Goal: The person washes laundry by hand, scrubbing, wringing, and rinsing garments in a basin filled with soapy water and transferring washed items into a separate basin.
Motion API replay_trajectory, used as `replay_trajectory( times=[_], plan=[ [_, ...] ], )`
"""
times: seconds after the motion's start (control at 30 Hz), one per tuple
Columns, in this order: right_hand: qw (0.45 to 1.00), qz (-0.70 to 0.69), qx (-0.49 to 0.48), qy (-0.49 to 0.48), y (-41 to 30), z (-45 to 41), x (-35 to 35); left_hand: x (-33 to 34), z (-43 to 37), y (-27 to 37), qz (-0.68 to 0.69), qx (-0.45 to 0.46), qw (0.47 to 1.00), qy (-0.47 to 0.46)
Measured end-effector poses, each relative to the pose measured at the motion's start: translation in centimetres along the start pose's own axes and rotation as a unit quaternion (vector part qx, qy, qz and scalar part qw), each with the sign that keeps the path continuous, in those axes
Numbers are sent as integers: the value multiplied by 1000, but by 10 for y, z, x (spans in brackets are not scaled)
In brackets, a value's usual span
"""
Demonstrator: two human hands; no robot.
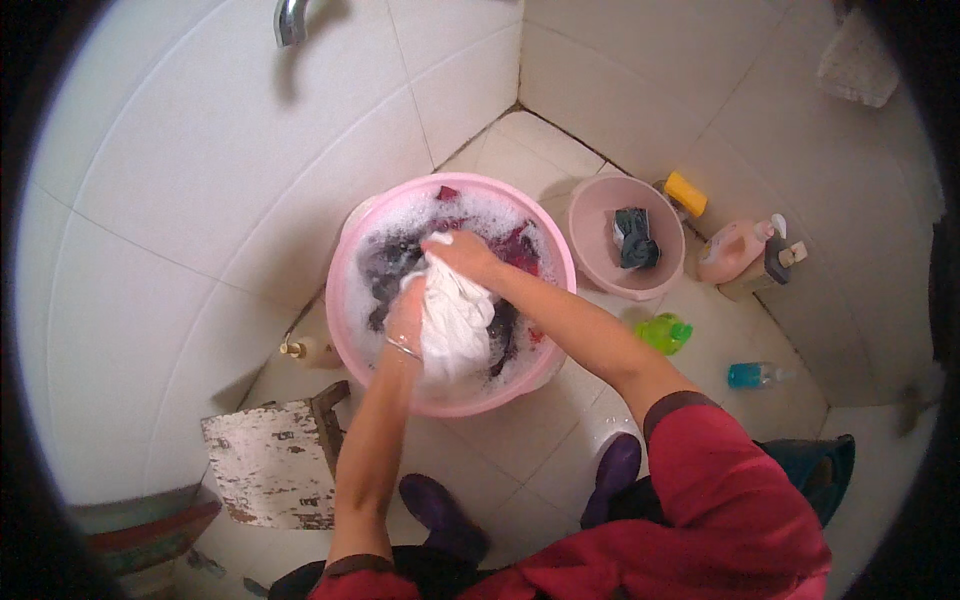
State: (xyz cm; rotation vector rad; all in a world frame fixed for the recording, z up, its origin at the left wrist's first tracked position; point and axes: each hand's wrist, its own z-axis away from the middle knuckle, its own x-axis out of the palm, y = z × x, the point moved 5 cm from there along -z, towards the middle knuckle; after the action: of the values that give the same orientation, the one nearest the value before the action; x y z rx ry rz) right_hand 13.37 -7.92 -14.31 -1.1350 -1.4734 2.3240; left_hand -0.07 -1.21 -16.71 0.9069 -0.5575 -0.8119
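Note:
A large pink plastic basin (450,411) stands on the tiled floor before me, full of sudsy water. Both of my hands are over it, gripping a wet white cloth (457,322). My left hand (406,311), with a bangle at the wrist, holds the cloth's left side. Higher up, my right hand (466,259) clutches the top of it, the fingers partly hidden by folds. The cloth's lower end hangs into the foam. Around it soak dark garments (386,262) and a red garment (517,251), partly under the suds.
Right of the basin sits a smaller pink bucket (589,259) holding a dark bundled cloth (636,238). Pump bottles (727,251), a green bottle (664,334) and a blue bottle (746,375) lie further right. A worn wooden stool (270,465) is at left; a metal faucet (290,22) projects above.

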Motion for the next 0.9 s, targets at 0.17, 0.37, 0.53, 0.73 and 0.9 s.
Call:
replay_trajectory(
  times=[0.17,0.37,0.53,0.73,0.9],
  plan=[
    [974,126,-101,159,19,20,20,-40,2,15,135,122,966,182],
    [983,135,-113,-51,62,8,39,-31,-13,6,38,187,974,125],
    [874,73,-466,115,-56,103,37,-13,22,31,373,22,923,-88],
    [953,165,-249,52,-75,59,49,-34,-6,-18,263,66,961,-61],
    [998,5,62,4,48,-10,-2,-6,13,21,69,-18,994,-87]
  ],
)
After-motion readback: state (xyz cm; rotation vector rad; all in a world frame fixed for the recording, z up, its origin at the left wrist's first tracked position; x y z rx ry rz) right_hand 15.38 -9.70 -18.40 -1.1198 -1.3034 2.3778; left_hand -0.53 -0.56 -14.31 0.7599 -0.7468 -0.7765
